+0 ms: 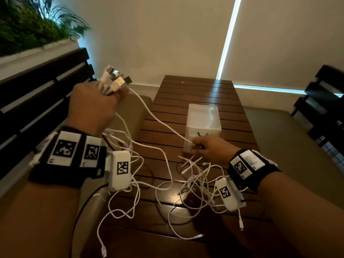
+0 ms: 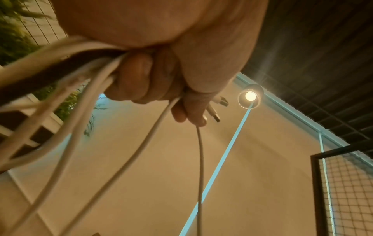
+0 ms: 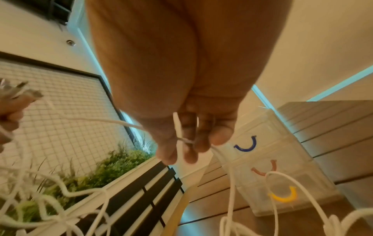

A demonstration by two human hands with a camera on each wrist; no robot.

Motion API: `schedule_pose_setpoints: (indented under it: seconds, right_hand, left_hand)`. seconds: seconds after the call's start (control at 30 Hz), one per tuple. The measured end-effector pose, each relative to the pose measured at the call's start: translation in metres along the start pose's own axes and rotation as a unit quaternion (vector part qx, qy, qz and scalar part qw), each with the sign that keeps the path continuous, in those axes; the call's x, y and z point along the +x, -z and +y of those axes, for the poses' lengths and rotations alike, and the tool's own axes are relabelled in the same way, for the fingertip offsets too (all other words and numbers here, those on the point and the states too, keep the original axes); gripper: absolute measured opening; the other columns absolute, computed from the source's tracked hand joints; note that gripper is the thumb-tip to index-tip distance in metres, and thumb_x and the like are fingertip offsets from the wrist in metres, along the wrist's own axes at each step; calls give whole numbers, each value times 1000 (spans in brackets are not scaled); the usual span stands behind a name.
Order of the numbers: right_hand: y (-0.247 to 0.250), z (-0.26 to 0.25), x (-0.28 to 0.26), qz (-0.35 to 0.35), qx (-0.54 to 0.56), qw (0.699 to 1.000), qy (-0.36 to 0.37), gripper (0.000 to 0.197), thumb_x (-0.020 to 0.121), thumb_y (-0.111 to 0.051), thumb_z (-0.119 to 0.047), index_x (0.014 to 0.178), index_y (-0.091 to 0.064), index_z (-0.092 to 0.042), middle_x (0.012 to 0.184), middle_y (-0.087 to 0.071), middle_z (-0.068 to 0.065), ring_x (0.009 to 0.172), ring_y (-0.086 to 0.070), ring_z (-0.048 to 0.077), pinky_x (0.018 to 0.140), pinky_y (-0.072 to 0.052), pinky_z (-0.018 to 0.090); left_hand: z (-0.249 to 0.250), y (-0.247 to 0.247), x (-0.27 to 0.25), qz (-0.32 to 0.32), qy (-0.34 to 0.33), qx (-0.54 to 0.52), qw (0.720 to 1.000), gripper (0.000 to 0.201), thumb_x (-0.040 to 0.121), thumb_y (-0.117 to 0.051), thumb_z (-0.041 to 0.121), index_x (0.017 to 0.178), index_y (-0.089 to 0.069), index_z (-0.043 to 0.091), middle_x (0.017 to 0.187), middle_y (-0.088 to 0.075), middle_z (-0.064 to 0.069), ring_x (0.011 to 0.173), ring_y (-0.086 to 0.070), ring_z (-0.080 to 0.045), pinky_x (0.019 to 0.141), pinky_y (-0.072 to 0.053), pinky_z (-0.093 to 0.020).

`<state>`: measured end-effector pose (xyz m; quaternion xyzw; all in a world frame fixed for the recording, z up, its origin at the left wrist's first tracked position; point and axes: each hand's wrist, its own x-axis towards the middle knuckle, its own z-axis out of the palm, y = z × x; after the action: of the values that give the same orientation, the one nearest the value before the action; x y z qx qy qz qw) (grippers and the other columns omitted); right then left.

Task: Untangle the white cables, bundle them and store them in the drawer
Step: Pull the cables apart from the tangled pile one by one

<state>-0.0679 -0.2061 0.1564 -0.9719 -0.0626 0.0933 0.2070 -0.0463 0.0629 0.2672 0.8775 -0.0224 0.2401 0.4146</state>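
My left hand (image 1: pixel 96 103) is raised at the left and grips a bunch of white cables (image 1: pixel 111 81) just below their USB plugs. The left wrist view shows its fingers (image 2: pixel 141 79) curled round the cables (image 2: pixel 60 95). One taut cable (image 1: pixel 160 120) runs from that fist down to my right hand (image 1: pixel 206 149), which pinches it in front of the translucent drawer unit (image 1: pixel 203 118). In the right wrist view the fingertips (image 3: pixel 185 146) hold the thin cable (image 3: pixel 177 126). The rest of the cables (image 1: pixel 167 183) lie tangled on the wooden table (image 1: pixel 195 94).
The drawer unit (image 3: pixel 282 167) has three drawers with blue, red and yellow handles, all closed. A dark slatted bench back (image 1: pixel 37 94) and a planter (image 1: pixel 28 30) stand at the left. Another dark chair (image 1: pixel 323 101) is at the right. A beige cushion (image 1: pixel 130 112) lies beside the table.
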Motion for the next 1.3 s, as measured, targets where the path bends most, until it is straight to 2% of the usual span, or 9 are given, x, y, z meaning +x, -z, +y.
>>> schedule_pose_setpoints:
  seconds: [0.13, 0.23, 0.33, 0.43, 0.53, 0.77, 0.97, 1.17, 1.3]
  right_hand:
    - [0, 13, 5, 134, 6, 991, -20, 16, 91, -64, -22, 92, -72, -8, 93, -62, 7, 89, -60, 23, 71, -39, 26]
    - [4, 13, 3, 249, -9, 968, -15, 10, 87, -67, -18, 90, -70, -9, 90, -69, 9, 85, -63, 26, 72, -48, 31]
    - [16, 12, -1, 343, -46, 938, -23, 9, 88, -66, -20, 90, -70, -11, 89, -65, 5, 82, -58, 22, 70, -42, 30]
    - [19, 13, 0, 270, -37, 962, -22, 7, 85, -70, -19, 87, -71, -12, 86, -68, 4, 82, -62, 22, 74, -50, 33]
    - [19, 13, -2, 312, -52, 948, -14, 6, 86, -68, -18, 85, -70, -12, 83, -64, 2, 77, -56, 19, 67, -43, 29]
    - [29, 12, -6, 184, -151, 969, -62, 10, 86, -67, -25, 84, -70, -16, 88, -67, 4, 87, -62, 25, 73, -49, 32]
    - [27, 14, -7, 170, 36, 982, -66, 12, 82, -75, -24, 82, -72, -12, 80, -71, 3, 73, -62, 15, 67, -49, 26]
    - [-29, -39, -11, 70, 204, 976, -22, 11, 85, -72, -18, 92, -67, -12, 81, -71, 5, 66, -68, 18, 70, -60, 42]
    - [-92, -66, -14, -107, 192, 974, 63, 19, 87, -69, -17, 106, -67, -13, 92, -72, 7, 73, -64, 15, 74, -58, 35]
  left_hand:
    - [-11, 0, 2, 12, 63, -21, 998, 24, 89, -62, 41, 88, -62, 17, 63, -48, 6, 55, -43, -2, 45, -28, -18]
    - [-17, -4, 0, 10, 79, -51, 996, 22, 91, -60, 38, 89, -62, 16, 65, -49, 7, 56, -45, -3, 43, -32, -7]
    - [-23, -8, -1, 12, 84, -49, 995, 22, 93, -58, 38, 91, -60, 16, 68, -49, 8, 59, -45, -3, 47, -34, -11]
    - [-28, -12, -1, 7, 85, -45, 995, 21, 91, -62, 35, 88, -63, 15, 66, -51, 6, 58, -45, -4, 51, -30, -20]
    - [-32, -17, -3, 0, 88, -72, 994, 22, 89, -65, 35, 87, -66, 13, 64, -52, 4, 56, -46, -7, 51, -32, -24]
    - [-28, -22, -10, -23, 77, -63, 995, 21, 90, -63, 34, 80, -61, 15, 63, -53, 4, 58, -49, -8, 50, -34, -22]
    - [-28, -21, -6, 21, 82, -80, 993, 24, 90, -62, 40, 88, -61, 16, 67, -50, 9, 58, -47, -2, 49, -31, -13]
    - [-26, -13, 3, 68, 32, 0, 997, 19, 89, -64, 34, 90, -62, 16, 75, -56, 2, 65, -53, -10, 53, -32, -15]
    - [-37, -14, 9, 46, -1, 99, 994, 19, 85, -63, 22, 71, -55, 13, 66, -52, -5, 63, -49, -21, 58, -35, -30]
